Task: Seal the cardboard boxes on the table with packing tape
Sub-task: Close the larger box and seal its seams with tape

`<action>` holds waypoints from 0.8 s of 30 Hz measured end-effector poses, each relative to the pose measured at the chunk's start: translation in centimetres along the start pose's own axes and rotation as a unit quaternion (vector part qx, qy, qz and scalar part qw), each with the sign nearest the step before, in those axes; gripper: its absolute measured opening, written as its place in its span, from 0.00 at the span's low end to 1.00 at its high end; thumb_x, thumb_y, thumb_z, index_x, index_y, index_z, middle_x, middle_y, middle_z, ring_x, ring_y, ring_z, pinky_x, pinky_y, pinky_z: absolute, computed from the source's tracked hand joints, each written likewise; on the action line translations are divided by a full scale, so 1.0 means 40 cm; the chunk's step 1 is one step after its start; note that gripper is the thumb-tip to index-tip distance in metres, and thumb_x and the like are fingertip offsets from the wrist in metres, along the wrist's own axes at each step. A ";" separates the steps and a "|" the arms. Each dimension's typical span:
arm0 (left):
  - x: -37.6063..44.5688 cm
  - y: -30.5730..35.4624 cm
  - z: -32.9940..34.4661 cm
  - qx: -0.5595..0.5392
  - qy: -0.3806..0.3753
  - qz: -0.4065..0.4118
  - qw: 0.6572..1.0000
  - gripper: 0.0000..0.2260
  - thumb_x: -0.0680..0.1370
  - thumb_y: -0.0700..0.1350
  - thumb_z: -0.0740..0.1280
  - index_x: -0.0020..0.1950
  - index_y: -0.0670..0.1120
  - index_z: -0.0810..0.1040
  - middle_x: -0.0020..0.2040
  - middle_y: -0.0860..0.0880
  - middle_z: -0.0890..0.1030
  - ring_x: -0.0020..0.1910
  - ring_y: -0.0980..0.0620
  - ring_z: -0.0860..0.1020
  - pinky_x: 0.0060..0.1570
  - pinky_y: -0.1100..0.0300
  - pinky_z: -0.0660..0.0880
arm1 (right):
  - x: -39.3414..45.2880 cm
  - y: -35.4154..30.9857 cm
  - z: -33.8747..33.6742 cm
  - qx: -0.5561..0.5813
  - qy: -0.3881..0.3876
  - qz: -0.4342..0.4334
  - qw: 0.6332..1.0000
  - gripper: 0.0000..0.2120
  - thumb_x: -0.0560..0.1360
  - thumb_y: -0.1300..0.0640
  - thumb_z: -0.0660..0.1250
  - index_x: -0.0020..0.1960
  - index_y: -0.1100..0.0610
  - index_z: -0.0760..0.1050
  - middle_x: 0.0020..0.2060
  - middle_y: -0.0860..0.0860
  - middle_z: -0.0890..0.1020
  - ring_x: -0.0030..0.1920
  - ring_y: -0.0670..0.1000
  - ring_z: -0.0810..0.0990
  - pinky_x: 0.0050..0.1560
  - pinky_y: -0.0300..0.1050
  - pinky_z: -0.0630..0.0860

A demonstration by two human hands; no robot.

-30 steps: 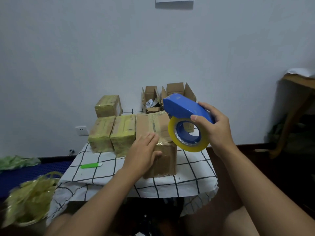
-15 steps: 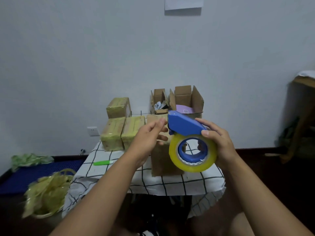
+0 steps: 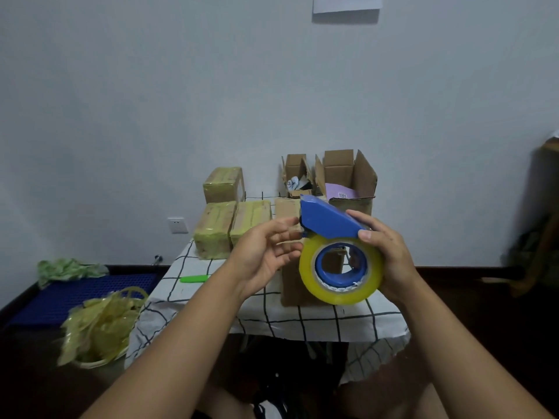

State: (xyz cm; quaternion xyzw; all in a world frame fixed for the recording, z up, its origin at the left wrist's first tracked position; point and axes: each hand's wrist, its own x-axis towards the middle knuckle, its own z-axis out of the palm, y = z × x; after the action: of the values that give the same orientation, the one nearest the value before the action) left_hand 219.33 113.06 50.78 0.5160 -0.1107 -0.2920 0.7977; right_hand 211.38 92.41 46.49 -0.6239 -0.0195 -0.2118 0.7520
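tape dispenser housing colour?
Blue housing, yellowish tape roll beneath; head view.

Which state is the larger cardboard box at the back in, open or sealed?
Open: the larger box has its flaps standing up, showing a purple sheet inside.

Right hand (image 3: 390, 255) curled in grip, raised; left hand (image 3: 263, 255) beside it, fingers loosely extended.

Green pen (image 3: 194, 278) on checked cloth (image 3: 317, 320).
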 end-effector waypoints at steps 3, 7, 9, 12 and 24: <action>-0.003 0.008 -0.008 -0.031 0.015 -0.030 0.999 0.17 0.77 0.44 0.57 0.58 0.36 0.78 0.48 0.38 0.81 0.36 0.47 0.79 0.36 0.59 0.79 | 0.002 0.000 0.002 -0.016 -0.003 -0.003 1.000 0.30 0.64 0.47 0.71 0.64 0.55 0.77 0.51 0.51 0.84 0.48 0.54 0.85 0.42 0.42 0.80; 0.005 0.010 -0.022 0.028 0.079 -0.067 0.994 0.18 0.77 0.52 0.69 0.55 0.37 0.77 0.42 0.42 0.81 0.34 0.50 0.81 0.33 0.60 0.80 | 0.008 -0.006 -0.004 -0.048 -0.012 -0.011 0.999 0.32 0.62 0.44 0.72 0.64 0.53 0.77 0.51 0.48 0.84 0.49 0.55 0.85 0.43 0.42 0.80; 0.003 0.011 -0.029 0.043 0.077 -0.085 0.992 0.20 0.72 0.51 0.74 0.55 0.38 0.77 0.39 0.43 0.81 0.32 0.51 0.80 0.31 0.62 0.80 | 0.012 -0.010 -0.009 -0.072 -0.023 -0.018 0.997 0.31 0.61 0.44 0.72 0.63 0.51 0.78 0.53 0.50 0.84 0.52 0.56 0.84 0.45 0.44 0.81; 0.002 0.014 -0.039 0.064 0.060 -0.098 0.991 0.13 0.72 0.42 0.74 0.53 0.37 0.80 0.39 0.44 0.80 0.32 0.54 0.79 0.33 0.65 0.79 | 0.018 -0.017 -0.017 -0.111 -0.037 -0.032 0.993 0.29 0.61 0.43 0.72 0.62 0.48 0.79 0.55 0.50 0.82 0.53 0.55 0.83 0.47 0.44 0.81; 0.082 0.055 -0.026 0.251 0.108 -0.027 0.962 0.05 0.78 0.31 0.64 0.45 0.37 0.79 0.33 0.44 0.80 0.29 0.54 0.76 0.29 0.65 0.75 | 0.109 -0.095 -0.057 -0.303 -0.125 -0.049 0.943 0.27 0.63 0.40 0.74 0.62 0.39 0.78 0.58 0.42 0.79 0.54 0.43 0.80 0.48 0.36 0.78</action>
State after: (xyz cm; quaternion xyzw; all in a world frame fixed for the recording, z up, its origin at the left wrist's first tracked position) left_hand 223.22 112.59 51.88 0.7308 -0.0794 -0.2192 0.6415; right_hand 213.49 88.47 50.79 -0.8422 -0.0791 -0.1648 0.5073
